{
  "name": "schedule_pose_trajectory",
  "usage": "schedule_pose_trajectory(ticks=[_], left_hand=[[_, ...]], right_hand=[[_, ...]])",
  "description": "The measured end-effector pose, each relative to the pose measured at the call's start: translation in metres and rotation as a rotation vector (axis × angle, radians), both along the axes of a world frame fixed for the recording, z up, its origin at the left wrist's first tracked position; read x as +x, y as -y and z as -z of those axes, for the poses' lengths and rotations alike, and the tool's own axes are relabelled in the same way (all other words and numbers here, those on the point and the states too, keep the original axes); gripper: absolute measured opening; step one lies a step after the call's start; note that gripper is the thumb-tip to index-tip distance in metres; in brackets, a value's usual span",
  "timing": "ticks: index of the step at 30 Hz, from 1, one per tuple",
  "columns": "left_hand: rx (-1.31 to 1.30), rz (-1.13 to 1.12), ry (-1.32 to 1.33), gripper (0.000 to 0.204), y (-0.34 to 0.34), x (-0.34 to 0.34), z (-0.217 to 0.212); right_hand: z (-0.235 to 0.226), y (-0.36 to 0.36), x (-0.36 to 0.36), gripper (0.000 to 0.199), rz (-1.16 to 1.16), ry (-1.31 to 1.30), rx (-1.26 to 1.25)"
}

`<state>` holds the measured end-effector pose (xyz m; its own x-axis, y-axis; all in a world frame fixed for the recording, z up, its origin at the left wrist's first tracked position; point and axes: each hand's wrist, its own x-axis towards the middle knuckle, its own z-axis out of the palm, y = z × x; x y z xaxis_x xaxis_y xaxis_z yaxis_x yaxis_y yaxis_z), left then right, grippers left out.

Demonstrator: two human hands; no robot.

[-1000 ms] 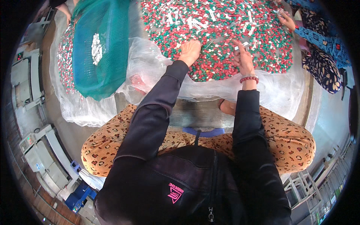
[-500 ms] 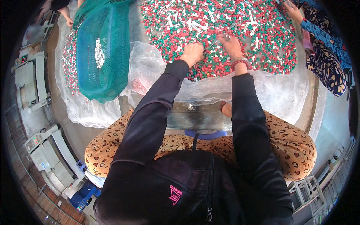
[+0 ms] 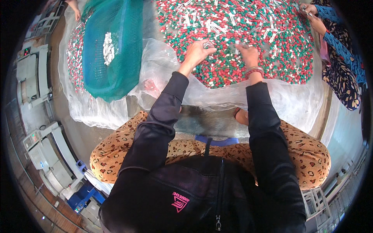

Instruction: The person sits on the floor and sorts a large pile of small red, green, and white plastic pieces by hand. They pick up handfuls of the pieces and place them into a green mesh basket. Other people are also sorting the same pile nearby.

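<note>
Both of your hands work low over the spread of small red, green and white pieces point(image 3: 217, 72), which lies directly in front of you on a white mesh cloth point(image 3: 217, 97). The pieces are under the two hands and in the gap between them, so no hand is clearly nearer to them.

Your left hand point(image 3: 199, 51) comes in from the lower left. Its grip is partly open: the thumb points across toward your right hand, and the fingers are curved. Something small and greyish shows near the fingertips, but I cannot tell whether it is held. Your right hand point(image 3: 249, 55) is bent, with its fingers turned inward to the left. A pale bit shows by them; how tight this grip is, I cannot tell.

The two hands face each other, near but apart, at almost the same height in the view. The cluster of white strips point(image 3: 213, 27) lies beyond them, farther from your body, and your left hand is the nearer one to it. A single strip point(image 3: 232, 18) lies a little right of this cluster, its long axis running mostly away from you.

Well to your left is the blue basket under green netting point(image 3: 134, 58), with white items point(image 3: 108, 48) showing in its middle.
</note>
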<state>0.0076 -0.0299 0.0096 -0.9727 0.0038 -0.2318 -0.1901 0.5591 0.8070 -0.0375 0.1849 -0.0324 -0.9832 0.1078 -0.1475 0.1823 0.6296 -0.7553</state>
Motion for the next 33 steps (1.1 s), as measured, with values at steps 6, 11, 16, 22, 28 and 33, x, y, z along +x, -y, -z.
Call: schedule_pose_trajectory(ticks=[6, 11, 16, 22, 28, 33], left_hand=[[1.036, -0.315, 0.375, 0.019, 0.005, -0.006, -0.008], [1.293, -0.25, 0.429, 0.017, -0.017, 0.006, -0.024], [1.343, -0.104, 0.784, 0.011, -0.108, 0.009, 0.013], [1.547, -0.223, 1.097, 0.019, -0.159, -0.018, 0.1], [1.066, -0.517, 0.634, 0.02, -0.028, -0.058, 0.068], [0.553, -0.089, 0.521, 0.022, -0.036, -0.037, 0.011]], right_hand=[[-0.028, -0.031, -0.008, 0.026, 0.187, 0.227, -0.745], [-0.069, -0.062, 0.003, 0.015, 0.273, 0.212, -0.964], [-0.074, -0.059, 0.014, 0.026, 0.425, 0.141, -0.993], [-0.063, -0.058, 0.007, 0.039, 0.546, 0.136, -0.871], [-0.05, -0.064, 0.009, 0.035, 0.464, 0.271, -0.918], [-0.021, -0.061, 0.005, 0.022, 0.547, 0.109, -1.301]])
